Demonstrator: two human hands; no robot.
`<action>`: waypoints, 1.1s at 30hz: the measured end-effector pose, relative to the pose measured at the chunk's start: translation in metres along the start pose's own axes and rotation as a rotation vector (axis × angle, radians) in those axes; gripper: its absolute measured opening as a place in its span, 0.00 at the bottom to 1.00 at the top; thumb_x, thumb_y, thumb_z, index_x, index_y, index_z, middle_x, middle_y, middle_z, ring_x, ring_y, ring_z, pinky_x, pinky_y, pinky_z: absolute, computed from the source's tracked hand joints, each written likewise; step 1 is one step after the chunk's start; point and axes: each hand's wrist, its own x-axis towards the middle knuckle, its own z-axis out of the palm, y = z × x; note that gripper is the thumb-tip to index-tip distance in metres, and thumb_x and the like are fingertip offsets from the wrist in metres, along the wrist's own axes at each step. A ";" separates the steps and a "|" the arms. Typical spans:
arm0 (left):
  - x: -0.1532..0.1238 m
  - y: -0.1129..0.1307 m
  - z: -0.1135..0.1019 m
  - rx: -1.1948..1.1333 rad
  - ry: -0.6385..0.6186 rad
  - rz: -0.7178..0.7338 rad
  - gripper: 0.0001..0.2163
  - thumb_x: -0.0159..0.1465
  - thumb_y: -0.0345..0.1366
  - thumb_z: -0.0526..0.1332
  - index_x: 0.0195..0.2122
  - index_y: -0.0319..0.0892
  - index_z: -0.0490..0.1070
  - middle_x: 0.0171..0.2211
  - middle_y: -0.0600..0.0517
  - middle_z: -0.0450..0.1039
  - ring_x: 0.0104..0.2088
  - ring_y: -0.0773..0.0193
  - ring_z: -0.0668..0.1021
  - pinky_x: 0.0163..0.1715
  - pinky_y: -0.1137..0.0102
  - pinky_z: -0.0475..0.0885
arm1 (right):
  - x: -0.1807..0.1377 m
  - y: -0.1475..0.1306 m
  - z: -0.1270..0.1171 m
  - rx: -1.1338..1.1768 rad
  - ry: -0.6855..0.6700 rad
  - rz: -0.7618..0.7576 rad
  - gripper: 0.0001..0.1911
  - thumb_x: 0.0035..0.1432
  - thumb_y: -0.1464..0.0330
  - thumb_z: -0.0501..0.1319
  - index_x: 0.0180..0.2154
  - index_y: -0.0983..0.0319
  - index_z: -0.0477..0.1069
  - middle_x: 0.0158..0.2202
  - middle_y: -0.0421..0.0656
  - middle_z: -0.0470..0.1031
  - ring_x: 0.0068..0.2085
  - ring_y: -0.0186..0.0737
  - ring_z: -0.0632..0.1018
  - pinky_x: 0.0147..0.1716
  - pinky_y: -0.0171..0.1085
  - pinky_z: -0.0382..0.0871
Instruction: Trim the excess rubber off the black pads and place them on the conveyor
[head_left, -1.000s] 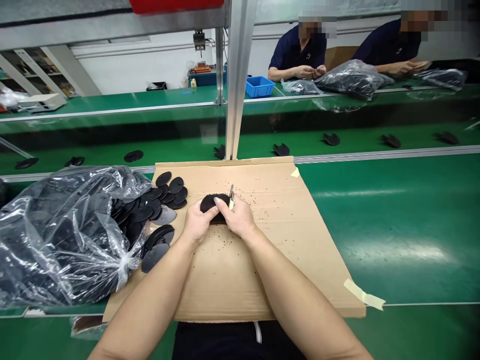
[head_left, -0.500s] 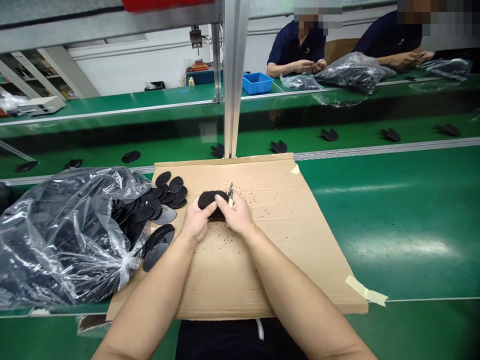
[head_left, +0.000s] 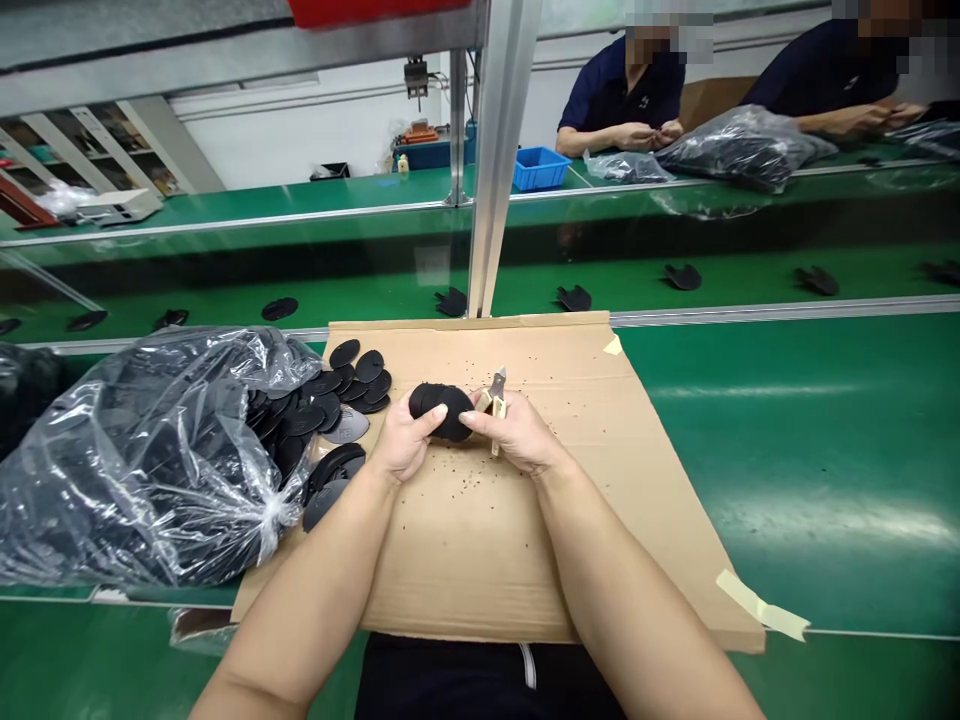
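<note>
Both my hands meet over a sheet of cardboard (head_left: 480, 540) on the green bench. My left hand (head_left: 401, 445) grips a black oval plastic part (head_left: 442, 408) from below and the left. My right hand (head_left: 517, 432) is closed round small cutting pliers (head_left: 496, 390), whose tips point up, and its forefinger touches the part's right edge. Fine black trimmings are scattered on the cardboard around them.
A clear plastic bag (head_left: 142, 460) full of black oval parts lies at the left, with several spilled (head_left: 352, 385) onto the cardboard. An aluminium post (head_left: 499, 160) stands behind. More black parts ride the conveyor (head_left: 675, 275). Two people work at the far bench, beside a blue bin (head_left: 540, 167).
My hands have drawn slightly apart. The black part is turned more face-up and the pliers have moved off to its right.
</note>
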 end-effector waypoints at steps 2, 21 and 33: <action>-0.001 0.000 -0.001 0.005 -0.011 -0.013 0.19 0.51 0.35 0.71 0.42 0.38 0.70 0.44 0.44 0.76 0.50 0.51 0.76 0.52 0.54 0.69 | 0.002 0.004 0.000 -0.058 0.033 -0.033 0.17 0.40 0.59 0.73 0.29 0.63 0.73 0.26 0.37 0.71 0.28 0.33 0.70 0.32 0.35 0.65; 0.006 -0.003 -0.007 0.013 -0.035 0.032 0.15 0.52 0.35 0.71 0.40 0.37 0.73 0.40 0.43 0.77 0.47 0.51 0.77 0.50 0.56 0.71 | 0.002 0.015 0.014 -0.298 0.251 -0.123 0.18 0.44 0.57 0.70 0.34 0.63 0.75 0.29 0.41 0.76 0.30 0.37 0.74 0.34 0.37 0.69; 0.011 0.003 -0.012 -0.151 0.025 -0.181 0.13 0.54 0.32 0.68 0.41 0.37 0.73 0.36 0.46 0.77 0.37 0.61 0.79 0.35 0.70 0.74 | 0.001 0.019 0.021 -0.108 0.111 -0.197 0.22 0.49 0.57 0.68 0.43 0.62 0.73 0.38 0.45 0.78 0.38 0.42 0.78 0.42 0.41 0.73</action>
